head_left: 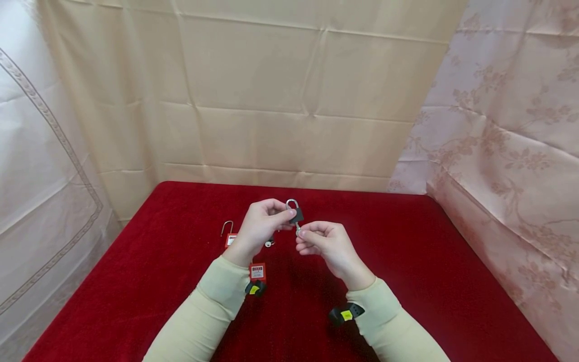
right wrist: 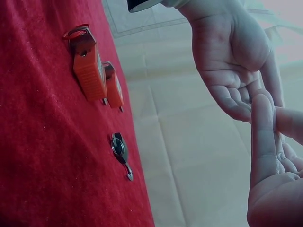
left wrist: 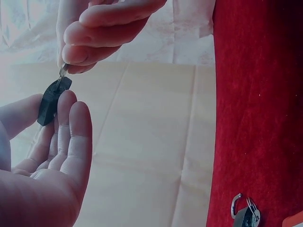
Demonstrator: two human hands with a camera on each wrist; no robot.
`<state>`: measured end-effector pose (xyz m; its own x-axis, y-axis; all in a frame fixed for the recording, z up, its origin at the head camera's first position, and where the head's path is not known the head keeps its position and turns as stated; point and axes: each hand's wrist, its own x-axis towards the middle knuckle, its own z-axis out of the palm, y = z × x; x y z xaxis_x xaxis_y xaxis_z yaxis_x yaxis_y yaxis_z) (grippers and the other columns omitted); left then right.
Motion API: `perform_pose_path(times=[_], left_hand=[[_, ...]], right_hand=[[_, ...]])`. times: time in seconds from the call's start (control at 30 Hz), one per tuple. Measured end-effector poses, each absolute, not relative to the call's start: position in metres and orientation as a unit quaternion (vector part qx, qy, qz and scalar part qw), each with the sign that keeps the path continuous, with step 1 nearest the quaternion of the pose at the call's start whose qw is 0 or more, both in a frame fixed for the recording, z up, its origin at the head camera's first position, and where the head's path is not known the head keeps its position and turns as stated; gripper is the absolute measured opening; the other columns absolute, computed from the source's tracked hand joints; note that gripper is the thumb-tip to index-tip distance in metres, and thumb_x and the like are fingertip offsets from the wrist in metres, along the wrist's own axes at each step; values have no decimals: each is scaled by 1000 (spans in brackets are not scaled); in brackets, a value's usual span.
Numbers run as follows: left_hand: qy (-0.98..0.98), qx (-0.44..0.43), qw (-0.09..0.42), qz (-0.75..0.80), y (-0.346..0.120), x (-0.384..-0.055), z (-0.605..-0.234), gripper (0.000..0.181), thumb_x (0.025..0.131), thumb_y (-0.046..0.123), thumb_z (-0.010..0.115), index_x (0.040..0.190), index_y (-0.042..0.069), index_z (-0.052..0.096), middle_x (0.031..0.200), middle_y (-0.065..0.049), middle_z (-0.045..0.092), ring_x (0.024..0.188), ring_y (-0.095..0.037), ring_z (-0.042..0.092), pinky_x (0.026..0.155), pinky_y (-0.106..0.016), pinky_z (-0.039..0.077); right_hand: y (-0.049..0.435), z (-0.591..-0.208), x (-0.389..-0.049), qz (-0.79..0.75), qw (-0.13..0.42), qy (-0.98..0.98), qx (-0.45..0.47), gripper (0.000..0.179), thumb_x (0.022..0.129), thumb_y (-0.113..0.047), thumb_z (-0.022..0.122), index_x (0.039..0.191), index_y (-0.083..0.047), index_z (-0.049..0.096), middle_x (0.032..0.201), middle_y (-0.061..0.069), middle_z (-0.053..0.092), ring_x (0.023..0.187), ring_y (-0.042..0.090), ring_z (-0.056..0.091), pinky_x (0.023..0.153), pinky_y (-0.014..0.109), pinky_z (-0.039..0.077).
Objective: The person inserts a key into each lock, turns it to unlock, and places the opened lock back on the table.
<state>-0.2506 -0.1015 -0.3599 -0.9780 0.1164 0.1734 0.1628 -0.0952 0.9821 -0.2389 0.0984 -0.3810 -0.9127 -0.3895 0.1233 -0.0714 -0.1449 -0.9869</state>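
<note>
My left hand (head_left: 259,223) pinches a small black padlock (head_left: 296,216) between thumb and fingers, its silver shackle pointing up and away. Below it, my right hand (head_left: 329,246) grips a key (head_left: 298,228) by thumb and fingertips. In the left wrist view the key (left wrist: 62,72) meets the keyhole end of the padlock (left wrist: 49,105), its blade in line with the body. From the right wrist, the fingers of both hands come close together and hide the padlock and the key.
On the red cloth (head_left: 384,241) lie two red padlocks, one farther off (head_left: 231,239) and one nearer (head_left: 258,271) beside the left sleeve. Another black padlock (right wrist: 120,145) with a key ring lies past them, partly behind the left hand in the head view. Curtains (head_left: 289,90) hang behind the table.
</note>
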Motion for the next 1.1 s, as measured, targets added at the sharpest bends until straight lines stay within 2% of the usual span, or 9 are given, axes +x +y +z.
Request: perform_pose_path(times=[0.13,0.37,0.47,0.83,1.1], left_hand=[[-673,-105,18,-732,-102,-250,-360,13,93,9,75,97,-2,69,87,-15,72,87,-43,71,77,-38,60],[-665,-118,10,-737,-99,-249,-362,12,92,5,74,99,-4,69,91,-15,73,78,-26,73,77,-39,61],[-663,-122,9,-739,-97,-248,-363,11,91,3,75,98,-4,69,90,-14,73,77,-22,73,76,-39,61],[-662,-128,15,-739,-94,-247,-362,14,90,1,75,99,-8,69,91,-14,72,78,-22,72,75,-41,61],[-666,-137,12,-733,-97,-248,-362,13,90,2,76,99,-4,68,89,-12,71,80,-21,71,77,-41,61]], right_hand=[[98,-382,-239,-739,106,642,-175,19,96,-3,68,107,12,66,85,17,72,71,20,73,70,39,62],[97,-381,-238,-748,93,637,-162,14,96,-2,69,104,9,69,84,14,73,73,20,73,71,38,62],[96,-380,-237,-752,87,635,-152,13,95,-2,70,103,9,69,84,14,73,72,20,73,71,38,62],[95,-382,-238,-764,80,627,-131,13,94,-3,72,102,8,70,84,14,74,72,19,73,72,37,62],[94,-381,-237,-755,71,638,-136,17,94,-4,72,104,10,69,85,15,74,73,21,73,73,39,61]])
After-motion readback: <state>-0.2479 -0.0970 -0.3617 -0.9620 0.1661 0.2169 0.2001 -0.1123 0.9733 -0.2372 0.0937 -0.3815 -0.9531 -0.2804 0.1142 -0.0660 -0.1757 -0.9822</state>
